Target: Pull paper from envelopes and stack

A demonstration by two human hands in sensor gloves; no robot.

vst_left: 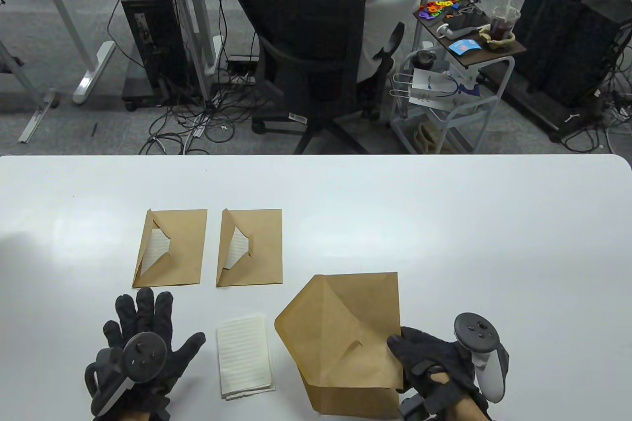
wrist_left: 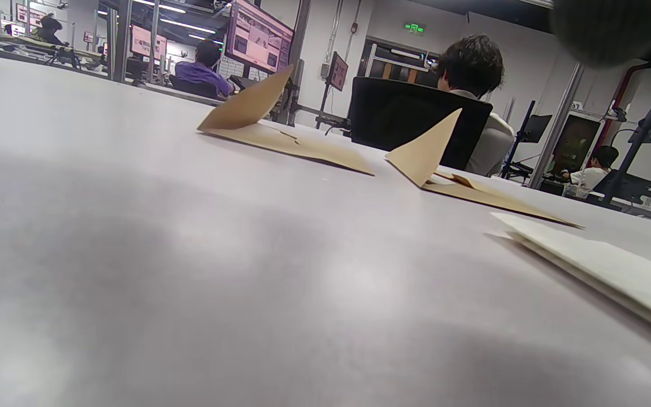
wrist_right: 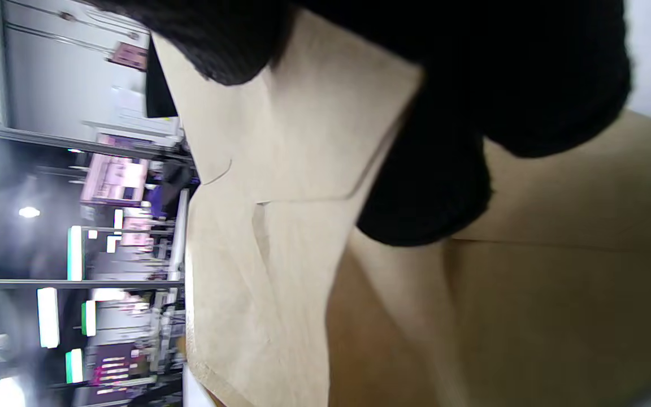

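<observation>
White table (vst_left: 444, 223): held envelope (vst_left: 345, 337) flap points left.

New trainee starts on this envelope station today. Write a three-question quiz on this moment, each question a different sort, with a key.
1. True or false: the left hand grips an envelope.
2. How many envelopes still show lined paper inside their open flaps?
3. The right hand holds: A) the folded lined paper B) the large open envelope C) nothing

Key:
1. False; it lies spread flat on the white table.
2. Two: the far-left envelope and the middle envelope.
3. B
</observation>
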